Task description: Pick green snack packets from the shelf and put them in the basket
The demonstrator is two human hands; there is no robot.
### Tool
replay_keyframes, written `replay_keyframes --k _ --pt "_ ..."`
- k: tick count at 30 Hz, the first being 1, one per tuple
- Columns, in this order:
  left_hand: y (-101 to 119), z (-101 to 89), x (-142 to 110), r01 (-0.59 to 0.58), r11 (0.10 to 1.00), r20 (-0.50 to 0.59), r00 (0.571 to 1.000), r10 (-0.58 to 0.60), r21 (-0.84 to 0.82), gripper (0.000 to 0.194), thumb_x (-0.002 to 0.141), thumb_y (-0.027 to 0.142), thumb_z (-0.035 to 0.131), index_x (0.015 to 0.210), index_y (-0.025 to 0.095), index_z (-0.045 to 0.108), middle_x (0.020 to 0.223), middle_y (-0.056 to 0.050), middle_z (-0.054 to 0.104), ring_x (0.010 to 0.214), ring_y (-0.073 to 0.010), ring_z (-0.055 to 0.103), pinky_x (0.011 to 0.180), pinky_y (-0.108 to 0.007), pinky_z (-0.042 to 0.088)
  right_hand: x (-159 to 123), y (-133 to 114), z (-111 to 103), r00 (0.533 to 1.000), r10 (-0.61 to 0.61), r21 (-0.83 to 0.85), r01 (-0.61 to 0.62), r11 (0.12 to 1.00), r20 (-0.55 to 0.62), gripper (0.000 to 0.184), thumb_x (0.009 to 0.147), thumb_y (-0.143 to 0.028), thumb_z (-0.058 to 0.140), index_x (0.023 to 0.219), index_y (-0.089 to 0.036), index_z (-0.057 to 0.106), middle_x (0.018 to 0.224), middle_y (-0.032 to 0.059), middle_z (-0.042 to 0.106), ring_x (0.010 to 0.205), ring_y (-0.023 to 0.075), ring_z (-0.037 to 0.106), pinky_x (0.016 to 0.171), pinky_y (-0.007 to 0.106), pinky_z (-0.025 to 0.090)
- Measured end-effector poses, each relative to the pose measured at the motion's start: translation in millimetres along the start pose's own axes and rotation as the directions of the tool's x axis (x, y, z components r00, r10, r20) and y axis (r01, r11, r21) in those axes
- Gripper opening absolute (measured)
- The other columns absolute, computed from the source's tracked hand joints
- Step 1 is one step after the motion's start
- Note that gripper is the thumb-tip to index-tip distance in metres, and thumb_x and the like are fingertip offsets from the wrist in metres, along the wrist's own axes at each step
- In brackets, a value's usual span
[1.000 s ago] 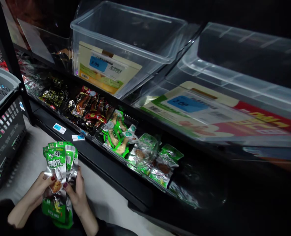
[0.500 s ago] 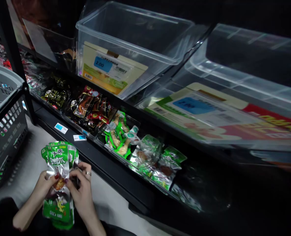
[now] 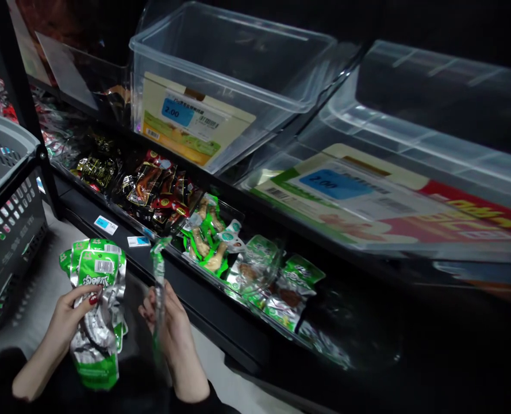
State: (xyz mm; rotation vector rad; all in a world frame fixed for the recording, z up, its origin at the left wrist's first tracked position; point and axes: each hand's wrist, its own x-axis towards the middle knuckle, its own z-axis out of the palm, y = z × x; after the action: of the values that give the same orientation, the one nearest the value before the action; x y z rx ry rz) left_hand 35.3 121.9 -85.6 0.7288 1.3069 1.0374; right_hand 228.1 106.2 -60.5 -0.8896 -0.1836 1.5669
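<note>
In my left hand (image 3: 68, 322) is a stack of green-and-silver snack packets (image 3: 98, 328), gripped at the middle with the thumb on top; the top one shows its barcode side. My right hand (image 3: 173, 330) holds one separate snack packet (image 3: 158, 293), seen nearly edge-on and blurred, a little right of the stack. Beyond the hands, similar green-and-silver packets (image 3: 287, 296) lie in a clear bin on the low shelf. Green packets with pale pieces (image 3: 207, 236) lie to their left, then red-and-black packets (image 3: 158, 190).
A grey shopping basket (image 3: 11, 230) stands at the left. Clear plastic boxes (image 3: 233, 75) with price labels (image 3: 177, 112) sit on the shelf above. A black shelf edge (image 3: 186, 290) with small price tags (image 3: 138, 241) runs diagonally past my hands.
My right hand has moved right, taking one packet away from the stack. The left hand keeps the rest, whose top packet now shows its barcode side instead of the pictured front.
</note>
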Motion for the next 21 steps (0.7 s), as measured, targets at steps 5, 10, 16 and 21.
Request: replay_keyframes --k 5,10,16,21 --pt "13 4.0 -10 -0.007 0.987 0.06 0.998 0.017 -0.162 0.053 0.061 0.029 0.074 0.114 0.026 0.063 0.128 -0.005 0.057 0.121 -0.0263 0.047 0.097 -0.028 0.038 -7 4 -7 0.968 0.113 0.137 -0.147 0.98 0.225 0.02 0.071 -0.036 0.064 0.078 -0.02 0.053 0.043 -0.0149 0.019 0.033 0.0017 -0.002 0.031 0.013 0.012" --pt "22 16.2 -18 -0.053 0.955 0.046 0.997 0.069 -0.292 0.106 0.052 0.029 0.08 0.14 0.034 0.021 0.149 0.0 0.026 0.134 -0.0262 0.026 0.105 -0.027 0.029 -9 6 -9 0.959 0.093 0.057 -0.112 0.992 0.266 0.021 0.079 -0.043 0.053 0.081 -0.022 0.051 0.045 -0.0138 0.013 0.034 0.0032 -0.006 0.031 0.014 0.004" --pt "14 7.8 -18 0.249 0.87 0.136 0.968 -0.211 -0.426 0.098 0.046 0.024 0.081 0.134 0.029 0.038 0.121 -0.007 0.062 0.1 -0.0301 0.062 0.079 -0.031 0.052 1 5 -10 0.972 -0.234 -0.386 0.209 0.898 -0.018 0.025 0.08 -0.048 0.046 0.076 -0.023 0.051 0.047 -0.0113 0.022 0.033 0.006 0.01 0.035 0.02 0.019" --pt "2 -5.9 -17 0.321 0.819 0.094 0.944 -0.315 -0.475 0.057 0.046 0.014 0.073 0.101 0.022 0.062 0.06 0.004 0.069 0.049 -0.0181 0.064 0.049 -0.025 0.052 2 -1 -11 0.7 -0.689 -0.781 0.319 0.537 -0.188 0.022 0.079 -0.043 0.053 0.075 -0.022 0.046 0.062 -0.0038 0.047 0.053 0.0127 0.045 0.053 0.026 0.034"
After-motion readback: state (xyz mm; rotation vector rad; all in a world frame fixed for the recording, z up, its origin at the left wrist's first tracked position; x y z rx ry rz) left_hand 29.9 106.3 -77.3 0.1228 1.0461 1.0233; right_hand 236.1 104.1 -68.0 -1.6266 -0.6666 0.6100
